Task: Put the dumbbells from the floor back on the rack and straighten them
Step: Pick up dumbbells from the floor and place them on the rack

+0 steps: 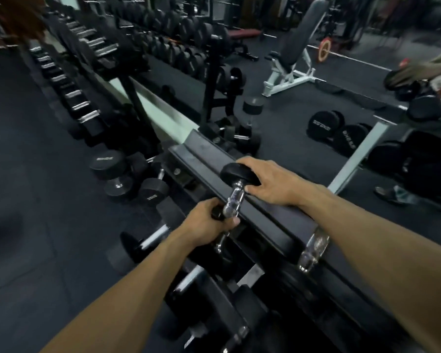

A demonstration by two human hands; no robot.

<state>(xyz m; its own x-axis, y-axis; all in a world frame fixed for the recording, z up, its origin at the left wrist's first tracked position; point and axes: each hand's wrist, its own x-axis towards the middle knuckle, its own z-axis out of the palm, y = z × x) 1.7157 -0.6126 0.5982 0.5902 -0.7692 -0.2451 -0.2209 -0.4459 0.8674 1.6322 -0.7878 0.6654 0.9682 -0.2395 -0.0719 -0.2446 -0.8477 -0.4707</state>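
Observation:
A small black dumbbell with a chrome knurled handle (233,200) lies across the top tier of the black rack (206,154). My left hand (209,225) grips its near head and the handle's lower end. My right hand (267,183) rests on the far head (236,174), fingers curled round it. A second dumbbell's chrome handle (313,248) sits on the same tier to the right. On the floor left of the rack stand several black dumbbells (117,174). More dumbbells lie on the rack's lower tiers (153,238).
A mirror behind the rack reflects a white-framed bench (290,67), round dumbbells (323,126) and floor. A long rack of dumbbells (84,72) runs away at the left. Dark rubber floor (23,200) spreads at the left. A person's arm (423,70) shows at the right edge.

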